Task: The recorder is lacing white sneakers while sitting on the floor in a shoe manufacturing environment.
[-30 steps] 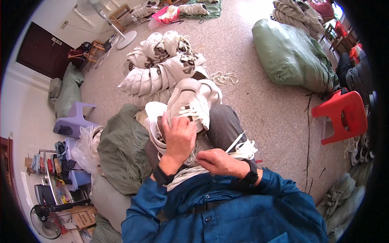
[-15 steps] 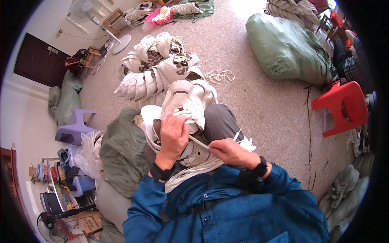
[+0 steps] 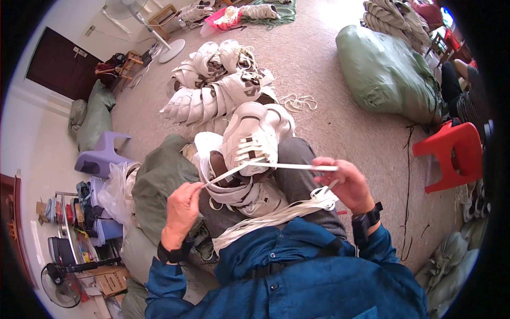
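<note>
A white shoe upper rests on my lap, its toe pointing away and its laces crossed over the tongue. From its top eyelets one lace end runs to my left hand, pinched between the fingers. The other white shoelace end stretches right to my right hand, which grips it. Both ends look taut and nearly straight. Beneath lie more white shoe uppers. A bundle of loose white laces lies across my lap below them.
Stacked shoe uppers sit on the floor ahead, near a loose lace coil. A large green sack and a red stool stand right. On the left are a purple stool and green cloth. Another person sits far right.
My hands have moved apart, left hand down and left, right hand up and right. The lace now stretches out both ways from the shoe upper, whose lacing is uncovered. The view has shifted slightly.
</note>
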Available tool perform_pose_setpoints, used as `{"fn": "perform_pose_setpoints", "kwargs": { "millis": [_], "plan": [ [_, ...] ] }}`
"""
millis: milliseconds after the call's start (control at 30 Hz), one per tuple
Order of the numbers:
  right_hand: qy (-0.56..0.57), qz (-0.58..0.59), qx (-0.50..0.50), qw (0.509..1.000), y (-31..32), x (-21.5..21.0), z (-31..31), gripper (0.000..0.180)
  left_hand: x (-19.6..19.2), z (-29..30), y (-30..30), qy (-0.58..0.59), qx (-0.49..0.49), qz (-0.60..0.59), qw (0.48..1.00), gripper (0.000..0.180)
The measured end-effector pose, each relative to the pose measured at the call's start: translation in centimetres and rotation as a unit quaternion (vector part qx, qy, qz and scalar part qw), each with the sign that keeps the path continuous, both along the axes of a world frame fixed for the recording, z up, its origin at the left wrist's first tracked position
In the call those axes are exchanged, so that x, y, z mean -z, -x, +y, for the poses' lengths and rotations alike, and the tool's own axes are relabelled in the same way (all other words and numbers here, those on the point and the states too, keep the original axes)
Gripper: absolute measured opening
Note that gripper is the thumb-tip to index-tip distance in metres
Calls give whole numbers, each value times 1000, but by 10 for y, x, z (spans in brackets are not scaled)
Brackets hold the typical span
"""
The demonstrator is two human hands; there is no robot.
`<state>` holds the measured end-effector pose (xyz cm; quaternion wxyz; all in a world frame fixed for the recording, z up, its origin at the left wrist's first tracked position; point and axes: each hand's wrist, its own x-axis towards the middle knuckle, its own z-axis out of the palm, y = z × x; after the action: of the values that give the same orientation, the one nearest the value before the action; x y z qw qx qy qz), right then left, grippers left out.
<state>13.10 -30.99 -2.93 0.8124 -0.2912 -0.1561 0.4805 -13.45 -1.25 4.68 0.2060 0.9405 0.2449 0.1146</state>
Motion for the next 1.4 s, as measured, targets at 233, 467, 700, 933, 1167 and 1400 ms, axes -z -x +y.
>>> {"fn": "perform_pose_setpoints", "kwargs": {
  "millis": [233, 467, 700, 933, 1167, 1400],
  "plan": [
    [-129, 171, 85, 973, -59, 46, -23, 34, 14, -9, -1, -141, 20, -60, 988, 14],
    [52, 17, 155, 986, -108, 46, -11, 17, 80, -84, -91, 250, 23, -110, 962, 24],
    [208, -283, -13, 936, -19, 35, 64, 11, 104, -91, -119, 212, -33, -106, 971, 11],
    [228, -590, 151, 759, 9, 46, 98, 9, 102, -89, -121, 86, 27, -150, 985, 16],
    [236, -678, 119, 686, 9, 34, 102, 7, 105, -92, -116, 23, 40, -135, 990, 22],
    [220, -608, 150, 748, 12, 39, 110, 8, 115, -85, -119, 141, -16, -227, 964, 21]
  ]
}}
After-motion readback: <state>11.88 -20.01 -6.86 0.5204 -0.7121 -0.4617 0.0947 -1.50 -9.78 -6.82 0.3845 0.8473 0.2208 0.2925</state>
